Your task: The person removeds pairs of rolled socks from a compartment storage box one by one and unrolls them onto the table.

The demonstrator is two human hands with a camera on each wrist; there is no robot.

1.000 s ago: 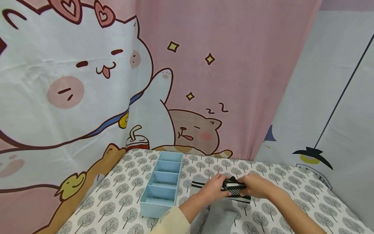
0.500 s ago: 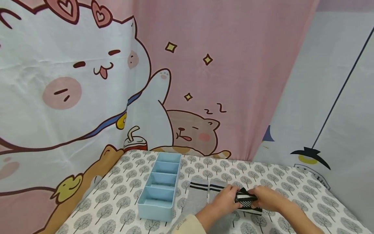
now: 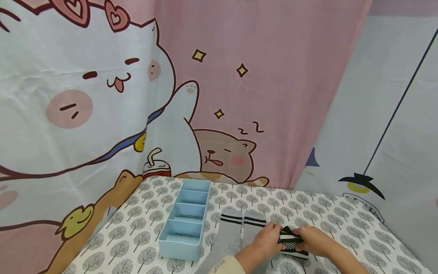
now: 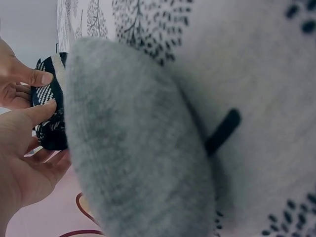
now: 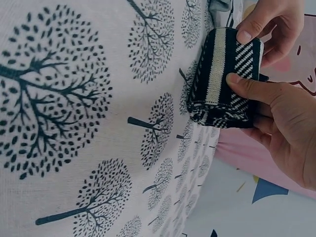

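Observation:
A rolled-up bundle of black-and-white patterned knit socks [image 5: 212, 71] is held low over the table, at right of centre in the head view. My left hand [image 3: 267, 241] pinches its left end, thumb on the near face. From the other end my right hand [image 3: 315, 241] grips it, its thumb [image 5: 239, 84] pressed on the striped side and fingers behind. Rolled layers show at the bundle's end in the right wrist view. Two long grey socks [image 3: 229, 236] with black bands lie side by side, partly under my left forearm. Grey knit [image 4: 133, 143] fills the middle of the left wrist view.
A light blue organizer box [image 3: 181, 247] with several compartments stands left of the grey socks. The table wears a cloth [image 3: 126, 232] printed with grey trees. A pink cartoon curtain [image 3: 273, 95] hangs behind the table's far edge.
Both hands have shifted right and slightly nearer with the rolled socks, uncovering more of the two grey socks. In the last half second they have hardly moved. The head view has turned slightly right.

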